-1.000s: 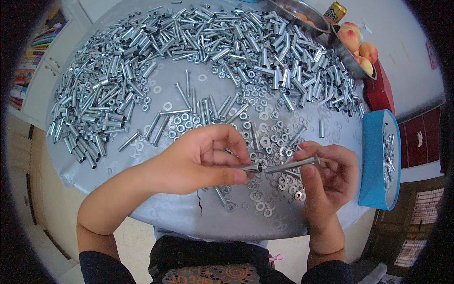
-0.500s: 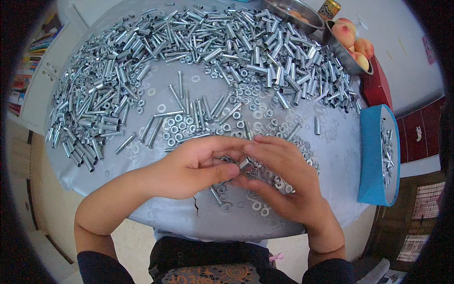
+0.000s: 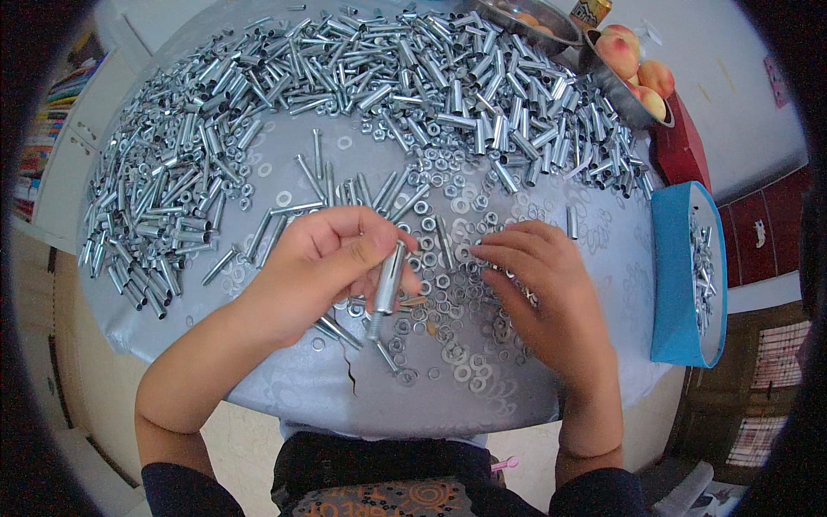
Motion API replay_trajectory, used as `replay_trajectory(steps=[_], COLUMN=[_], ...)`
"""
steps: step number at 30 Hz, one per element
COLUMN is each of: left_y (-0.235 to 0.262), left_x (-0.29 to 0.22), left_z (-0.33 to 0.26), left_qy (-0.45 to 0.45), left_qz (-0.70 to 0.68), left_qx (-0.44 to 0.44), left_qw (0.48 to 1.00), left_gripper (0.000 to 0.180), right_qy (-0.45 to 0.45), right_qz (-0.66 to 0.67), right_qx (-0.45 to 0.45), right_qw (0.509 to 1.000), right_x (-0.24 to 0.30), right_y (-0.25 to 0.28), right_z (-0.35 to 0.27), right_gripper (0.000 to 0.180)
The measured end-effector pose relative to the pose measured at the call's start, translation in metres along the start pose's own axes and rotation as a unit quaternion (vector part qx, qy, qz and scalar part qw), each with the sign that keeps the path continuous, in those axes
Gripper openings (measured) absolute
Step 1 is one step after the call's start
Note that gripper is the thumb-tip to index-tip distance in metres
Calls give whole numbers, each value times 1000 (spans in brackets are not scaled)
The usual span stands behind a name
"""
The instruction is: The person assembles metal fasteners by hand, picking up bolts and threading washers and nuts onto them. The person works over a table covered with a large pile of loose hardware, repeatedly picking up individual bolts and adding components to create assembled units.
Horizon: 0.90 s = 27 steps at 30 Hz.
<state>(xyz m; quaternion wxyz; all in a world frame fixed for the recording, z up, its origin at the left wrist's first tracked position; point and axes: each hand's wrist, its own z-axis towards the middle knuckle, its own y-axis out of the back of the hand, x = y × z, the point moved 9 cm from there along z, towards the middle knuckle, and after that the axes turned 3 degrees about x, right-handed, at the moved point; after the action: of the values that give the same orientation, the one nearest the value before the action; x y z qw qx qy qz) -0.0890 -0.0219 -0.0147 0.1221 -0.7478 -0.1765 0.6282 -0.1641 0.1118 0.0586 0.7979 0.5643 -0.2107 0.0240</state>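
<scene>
My left hand (image 3: 314, 267) is closed on a sleeve anchor bolt (image 3: 389, 283), pinched near its upper end between thumb and fingers. The bolt's slotted metal sleeve shows, with the threaded rod slanting down out of it. Over the loose washers (image 3: 463, 373) on the right, my right hand (image 3: 556, 297) reaches with thumb and fingers curved and apart; I see nothing held in it. Between the hands lie several nuts (image 3: 428, 224) and a loose bolt (image 3: 444, 243). More bolts (image 3: 317, 155) lie beyond my left hand.
A wide heap of metal sleeves and bolts (image 3: 413, 65) arcs across the table's far side and left. At right stands a blue bin (image 3: 674, 276) with metal parts inside. Peaches (image 3: 618, 53) fill a metal bowl (image 3: 616, 84) at the far right, near a can (image 3: 591, 12).
My hands, together half a second ago, have separated. The left one now shows the anchor bolt upright; the right one has moved right, over the washers.
</scene>
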Motion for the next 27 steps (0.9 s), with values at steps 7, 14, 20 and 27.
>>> replay_trajectory(steps=[7, 14, 20, 27], left_y=[3, 5, 7, 6], left_x=[3, 10, 5, 9], left_z=[1, 1, 1, 1], left_qy=[6, 50, 40, 44], left_qz=[-29, -35, -26, -21], left_qx=[-47, -67, -85, -74], left_qw=[998, 996, 995, 996], left_gripper=[29, 25, 20, 19], right_qy=[-8, -21, -18, -30], right_qz=[-34, -36, 78, 150], right_qx=[47, 27, -36, -64], right_qw=[998, 999, 996, 986], right_x=[-5, -9, 0, 4], right_y=[-29, -24, -2, 2], right_z=[-1, -1, 0, -3], right_gripper=[37, 25, 13, 15])
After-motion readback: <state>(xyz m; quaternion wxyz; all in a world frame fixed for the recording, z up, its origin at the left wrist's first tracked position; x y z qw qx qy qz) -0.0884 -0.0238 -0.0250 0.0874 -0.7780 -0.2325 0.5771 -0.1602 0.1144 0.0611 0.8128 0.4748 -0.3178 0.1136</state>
